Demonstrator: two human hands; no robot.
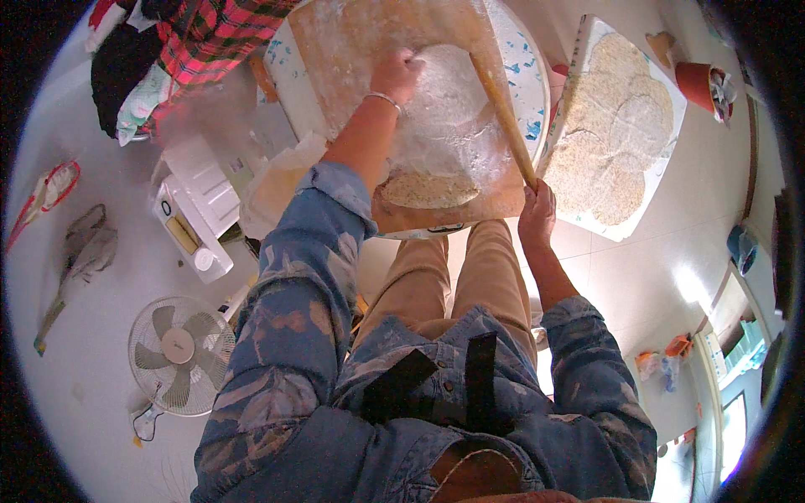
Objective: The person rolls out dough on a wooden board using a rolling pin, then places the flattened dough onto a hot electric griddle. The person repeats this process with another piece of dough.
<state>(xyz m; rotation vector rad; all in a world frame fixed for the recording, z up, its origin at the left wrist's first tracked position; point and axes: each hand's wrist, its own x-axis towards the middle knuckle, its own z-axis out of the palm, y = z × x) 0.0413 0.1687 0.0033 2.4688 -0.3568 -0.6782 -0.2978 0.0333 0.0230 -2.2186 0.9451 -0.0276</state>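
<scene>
A floured wooden board (352,38) lies on a round table. On it is a flat round of dough (449,82), dusted white; my left hand (399,75) is at its left edge with the fingers curled in, and whether they pinch the dough is not clear. My right hand (538,210) grips the near end of a long wooden rolling pin (503,116), which slants along the right side of the dough, its far end near the dough's upper right edge. A speckled tan flat piece (431,190) lies at the board's near edge, partly under white flour.
The round table's rim (528,63) shows right of the board. A white panel (670,148) with several overlapping flat rounds (641,126) stands at the right. Left are a translucent plastic sheet (270,195), a white plastic container (204,182), plaid cloth (220,38) and a fan (179,349).
</scene>
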